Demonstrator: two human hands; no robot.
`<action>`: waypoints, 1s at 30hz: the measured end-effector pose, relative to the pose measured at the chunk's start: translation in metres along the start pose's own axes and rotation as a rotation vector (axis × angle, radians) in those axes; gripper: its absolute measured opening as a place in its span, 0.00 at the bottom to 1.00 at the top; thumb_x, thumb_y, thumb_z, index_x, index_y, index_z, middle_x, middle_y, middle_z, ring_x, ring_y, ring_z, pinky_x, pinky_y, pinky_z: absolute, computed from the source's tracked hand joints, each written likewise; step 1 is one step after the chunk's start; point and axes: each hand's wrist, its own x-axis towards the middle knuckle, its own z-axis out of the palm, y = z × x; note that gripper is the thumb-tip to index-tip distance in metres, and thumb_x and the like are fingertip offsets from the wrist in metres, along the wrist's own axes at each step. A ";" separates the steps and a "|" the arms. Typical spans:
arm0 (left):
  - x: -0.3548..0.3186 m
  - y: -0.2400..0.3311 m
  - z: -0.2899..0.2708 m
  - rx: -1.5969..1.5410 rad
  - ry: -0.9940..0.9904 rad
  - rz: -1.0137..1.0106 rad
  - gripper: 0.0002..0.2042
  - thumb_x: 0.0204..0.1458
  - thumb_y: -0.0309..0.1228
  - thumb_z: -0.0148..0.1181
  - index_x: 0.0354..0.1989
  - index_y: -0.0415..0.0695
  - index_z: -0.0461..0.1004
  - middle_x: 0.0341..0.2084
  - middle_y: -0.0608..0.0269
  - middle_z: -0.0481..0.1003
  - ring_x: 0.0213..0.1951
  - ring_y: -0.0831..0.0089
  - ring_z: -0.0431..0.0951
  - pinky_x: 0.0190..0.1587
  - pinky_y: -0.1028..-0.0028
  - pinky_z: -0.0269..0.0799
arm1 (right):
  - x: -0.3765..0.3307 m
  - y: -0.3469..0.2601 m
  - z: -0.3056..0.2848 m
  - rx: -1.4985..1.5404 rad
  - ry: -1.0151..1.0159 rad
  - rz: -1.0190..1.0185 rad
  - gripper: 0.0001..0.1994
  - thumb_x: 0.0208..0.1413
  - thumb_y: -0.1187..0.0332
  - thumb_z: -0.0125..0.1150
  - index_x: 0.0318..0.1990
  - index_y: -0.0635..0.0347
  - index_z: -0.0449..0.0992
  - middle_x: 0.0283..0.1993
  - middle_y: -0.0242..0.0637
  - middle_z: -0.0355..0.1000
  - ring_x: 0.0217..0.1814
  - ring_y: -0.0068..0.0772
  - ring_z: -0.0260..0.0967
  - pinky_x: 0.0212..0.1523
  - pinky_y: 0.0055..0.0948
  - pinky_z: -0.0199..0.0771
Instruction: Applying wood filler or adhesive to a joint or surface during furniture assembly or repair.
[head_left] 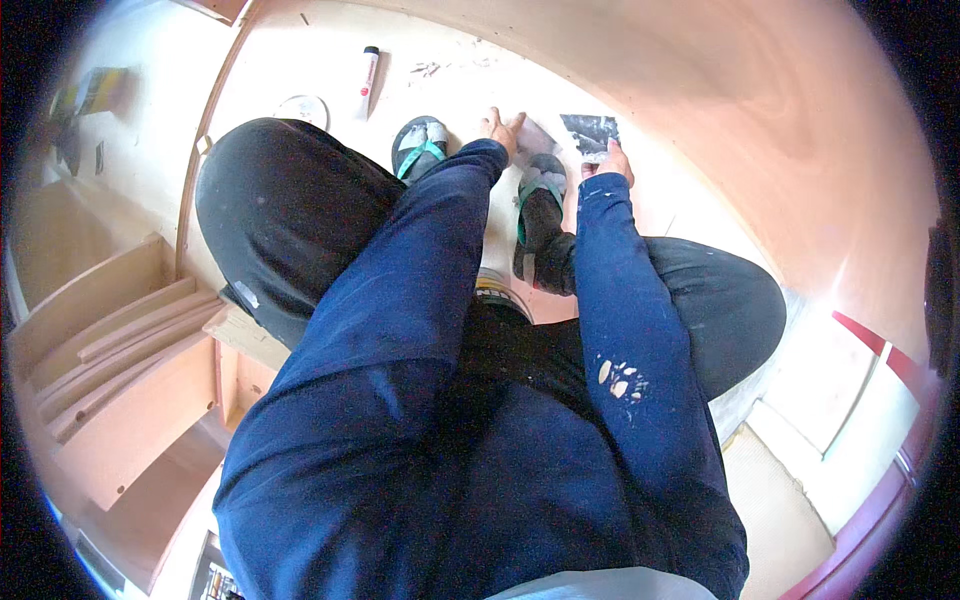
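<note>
My right hand (pixel 612 165) grips the near edge of a dark, flat rectangular piece (pixel 590 132) smeared with white. Whether it is a spreader or an abrasive sheet I cannot make out. To its left, my left hand (pixel 503 130) has its fingers stretched apart, close to the pale surface (pixel 450 75) and holding nothing that I can see. A greyish-pink patch (pixel 537 138) lies just right of those fingers; its kind is unclear. My sandalled feet, the left sandal (pixel 420 148) and the right sandal (pixel 541 180), rest close to both hands.
A white tube with a black cap (pixel 368 82) and a round white lid-like disc (pixel 303 110) are at the far left. A large curved wooden panel (pixel 780 120) rises on the right. Wooden boards (pixel 130 340) stand at the left. A can (pixel 500 288) sits beneath me.
</note>
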 end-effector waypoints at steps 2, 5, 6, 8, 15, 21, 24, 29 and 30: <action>0.009 0.001 0.012 -0.046 -0.025 0.034 0.46 0.50 0.30 0.64 0.77 0.75 0.49 0.73 0.35 0.47 0.65 0.31 0.64 0.64 0.50 0.68 | 0.008 0.008 -0.012 -0.016 -0.028 0.008 0.11 0.64 0.61 0.61 0.49 0.55 0.76 0.42 0.39 0.80 0.36 0.41 0.79 0.28 0.40 0.79; 0.021 0.000 0.024 -0.086 -0.068 0.069 0.42 0.54 0.37 0.63 0.77 0.74 0.49 0.74 0.33 0.46 0.67 0.30 0.60 0.69 0.49 0.61 | 0.016 0.022 -0.026 0.080 -0.018 0.147 0.13 0.66 0.58 0.59 0.51 0.52 0.75 0.45 0.38 0.79 0.41 0.39 0.79 0.32 0.36 0.78; 0.022 0.000 0.027 -0.058 -0.058 0.055 0.42 0.54 0.38 0.63 0.77 0.74 0.49 0.74 0.33 0.46 0.67 0.29 0.59 0.69 0.48 0.60 | 0.017 0.027 -0.028 -0.086 -0.010 0.040 0.13 0.66 0.58 0.58 0.52 0.53 0.75 0.46 0.39 0.79 0.43 0.41 0.79 0.34 0.38 0.79; 0.020 -0.001 0.031 0.025 0.011 0.088 0.38 0.55 0.39 0.62 0.75 0.69 0.54 0.70 0.34 0.52 0.66 0.33 0.61 0.68 0.47 0.60 | 0.018 0.032 -0.030 0.026 0.023 0.098 0.14 0.66 0.58 0.57 0.53 0.53 0.74 0.47 0.40 0.79 0.45 0.43 0.79 0.38 0.42 0.82; -0.015 -0.005 0.023 -0.120 0.090 -0.189 0.28 0.53 0.46 0.66 0.62 0.53 0.68 0.60 0.42 0.65 0.60 0.45 0.67 0.58 0.51 0.70 | 0.007 0.037 -0.019 -0.055 -0.008 0.076 0.13 0.64 0.62 0.61 0.51 0.55 0.74 0.44 0.40 0.78 0.40 0.42 0.77 0.34 0.41 0.79; -0.020 -0.001 -0.001 0.059 0.059 0.003 0.42 0.52 0.49 0.67 0.76 0.73 0.53 0.77 0.47 0.46 0.72 0.44 0.56 0.69 0.39 0.56 | -0.003 0.038 -0.011 -0.111 -0.041 0.036 0.12 0.62 0.65 0.65 0.50 0.56 0.74 0.42 0.40 0.78 0.36 0.41 0.76 0.30 0.39 0.77; -0.023 0.004 -0.003 0.075 0.053 -0.046 0.40 0.51 0.45 0.68 0.74 0.71 0.57 0.77 0.50 0.47 0.73 0.47 0.55 0.69 0.38 0.52 | -0.009 0.039 -0.006 -0.130 -0.052 0.016 0.12 0.61 0.66 0.66 0.49 0.56 0.74 0.40 0.40 0.78 0.34 0.41 0.76 0.28 0.39 0.77; -0.037 0.005 0.009 0.038 0.119 -0.198 0.48 0.41 0.53 0.76 0.72 0.53 0.60 0.72 0.52 0.54 0.72 0.54 0.55 0.68 0.42 0.56 | -0.010 0.044 -0.007 -0.170 -0.087 -0.008 0.12 0.59 0.69 0.69 0.48 0.57 0.74 0.38 0.40 0.78 0.30 0.40 0.75 0.25 0.37 0.75; -0.040 0.005 0.011 0.008 0.104 -0.234 0.48 0.41 0.53 0.76 0.72 0.53 0.60 0.72 0.52 0.55 0.72 0.55 0.56 0.67 0.43 0.57 | -0.006 0.046 -0.008 -0.194 -0.101 -0.004 0.12 0.59 0.69 0.69 0.47 0.57 0.74 0.38 0.40 0.78 0.30 0.40 0.75 0.24 0.37 0.75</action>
